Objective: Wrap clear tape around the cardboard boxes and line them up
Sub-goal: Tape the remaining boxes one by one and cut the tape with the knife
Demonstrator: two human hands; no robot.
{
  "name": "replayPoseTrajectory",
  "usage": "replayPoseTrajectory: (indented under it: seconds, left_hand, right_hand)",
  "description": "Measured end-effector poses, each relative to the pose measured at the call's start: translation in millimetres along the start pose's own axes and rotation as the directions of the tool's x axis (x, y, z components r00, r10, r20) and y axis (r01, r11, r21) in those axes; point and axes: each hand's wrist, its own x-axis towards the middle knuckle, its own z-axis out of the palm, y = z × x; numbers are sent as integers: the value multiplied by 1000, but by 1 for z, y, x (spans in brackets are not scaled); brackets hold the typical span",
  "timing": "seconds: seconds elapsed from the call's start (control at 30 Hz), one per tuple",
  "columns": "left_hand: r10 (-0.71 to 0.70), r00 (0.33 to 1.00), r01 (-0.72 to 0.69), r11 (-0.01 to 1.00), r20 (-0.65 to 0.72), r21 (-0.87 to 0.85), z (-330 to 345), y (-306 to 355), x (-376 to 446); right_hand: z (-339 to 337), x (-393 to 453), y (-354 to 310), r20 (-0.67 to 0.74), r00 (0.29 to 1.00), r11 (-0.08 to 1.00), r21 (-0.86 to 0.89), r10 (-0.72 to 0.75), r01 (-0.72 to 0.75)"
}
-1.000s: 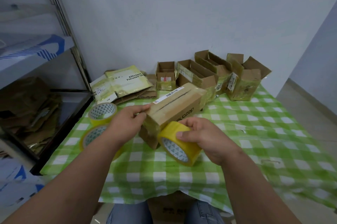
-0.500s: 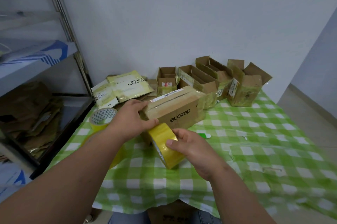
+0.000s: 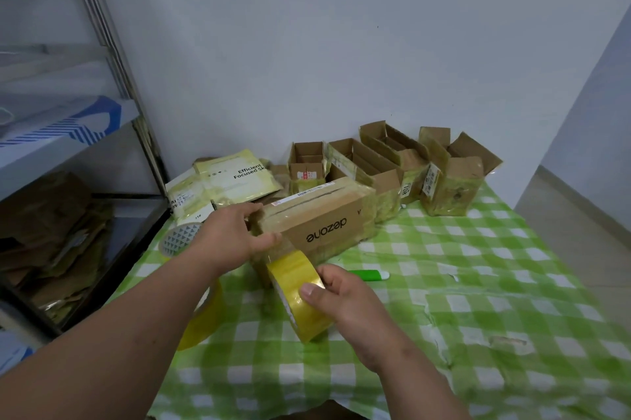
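Two hands worked one box in the head view: your left hand point(image 3: 235, 237) clasped the near-left end of the closed cardboard box point(image 3: 316, 219), thumb on its front face and fingers over the top, the box held tilted just above the tabletop point(image 3: 478, 300). Your right hand point(image 3: 345, 300) gripped the yellow tape roll point(image 3: 300, 293) below the box's front edge, thumb pressed on the roll's outer band, the roll touching or nearly touching the box's lower corner. The box, printed "dezone" upside down to you, carried a white label strip along its top and glossy tape over both ends.

Behind it, against the wall, four open boxes point(image 3: 392, 166) stood in a rough row, flaps up, several already wound in tape. To their left lay pale yellow mailer packets point(image 3: 235, 180) on flattened cardboard. Two spare tape rolls sat at the tabletop's left edge: one point(image 3: 177, 238) behind your left wrist, another point(image 3: 201, 320) partly hidden under your forearm. A green-and-white marker point(image 3: 368, 275) lay on the checked cloth just right of your right hand. A metal shelf unit point(image 3: 68, 180) stood at left.
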Motion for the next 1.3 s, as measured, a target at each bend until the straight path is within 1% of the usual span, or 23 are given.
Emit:
replayPoseTrajectory:
  seconds: [0.07, 0.1, 0.2, 0.27, 0.33, 0.47, 0.57, 0.63, 0.67, 0.7, 0.73, 0.77, 0.8, 0.9, 1.0, 1.07, 1.13, 1.17, 1.2, 1.23, 1.3]
  left_hand:
    - [-40, 999, 38, 995, -23, -97, -3, -1, 3]
    - [-48, 999, 46, 994, -24, -101, -5, -1, 5]
    - [-33, 999, 33, 999, 39, -15, -10, 1, 12]
    - [-14, 998, 16, 999, 67, -36, -9, 1, 14]
    - [9, 998, -6, 999, 57, -49, -5, 2, 11]
    - [-16, 998, 11, 997, -65, -77, 10, -1, -5]
    - [-68, 997, 63, 991, -41, -117, 18, 1, -20]
    - [-134, 990, 123, 972, -46, -199, 23, 5, -30]
    - [-197, 978, 171, 942, -64, -288, 25, 7, -34]
    - [-277, 959, 229, 890, -68, -395, 26, 9, -38]
    - [-349, 936, 283, 822, -44, -495, 28, 11, -42]
    - [-392, 920, 325, 758, 3, -566, 29, 12, -45]
    - [-406, 911, 360, 710, 65, -605, 31, 13, -49]
    - [-379, 900, 415, 595, 216, -688, 36, 15, -60]
    - [-358, 892, 437, 525, 276, -731, 39, 15, -66]
    - [-367, 886, 444, 498, 283, -745, 40, 16, -67]
    - [-384, 879, 448, 468, 281, -762, 40, 17, -68]
    - [-394, 875, 451, 449, 282, -771, 41, 17, -69]
    - [-404, 869, 456, 425, 287, -782, 41, 17, -69]
    - [-414, 861, 463, 395, 296, -794, 41, 16, -70]
    - [-430, 848, 467, 330, 310, -820, 43, 15, -73]
  right_hand:
    - [3, -1, 1, -27, 1000, 1000, 18, 11, -11]
    - [4, -2, 2, -44, 999, 1000, 27, 12, -11]
    - [6, -4, 6, -74, 997, 999, 38, -9, 12]
    - [5, -4, 7, -48, 999, 997, 73, 9, -6]
    - [2, -2, 4, -24, 999, 994, 99, 39, -37]
    - [-5, 2, -4, 8, 996, 996, -4, 84, -84]
    - [-12, 3, -10, 32, 995, 994, -54, 99, -97]
    - [-18, 3, -11, 53, 994, 993, -76, 99, -95]
    - [-20, 3, -12, 59, 993, 992, -90, 98, -92]
    - [-22, 3, -12, 68, 993, 990, -105, 99, -91]
    - [-23, 3, -12, 79, 992, 989, -117, 102, -92]
    - [-25, 3, -12, 92, 990, 987, -129, 104, -92]
    - [-27, 3, -11, 103, 989, 986, -142, 108, -93]
    - [-30, 3, -11, 130, 985, 981, -171, 115, -92]
    - [-35, 3, -14, 128, 983, 984, -137, 130, -113]
    - [-39, 5, -16, 64, 990, 987, -111, 128, -120]
    - [-41, 11, -14, -93, 987, 979, -144, 133, -146]
    - [-42, 16, -12, -187, 974, 963, -215, 126, -165]
    - [-43, 21, -10, -264, 960, 921, -341, 96, -186]
    - [-44, 26, -6, -306, 950, 839, -502, 55, -210]
    - [-45, 33, 6, -296, 955, 580, -775, 17, -251]
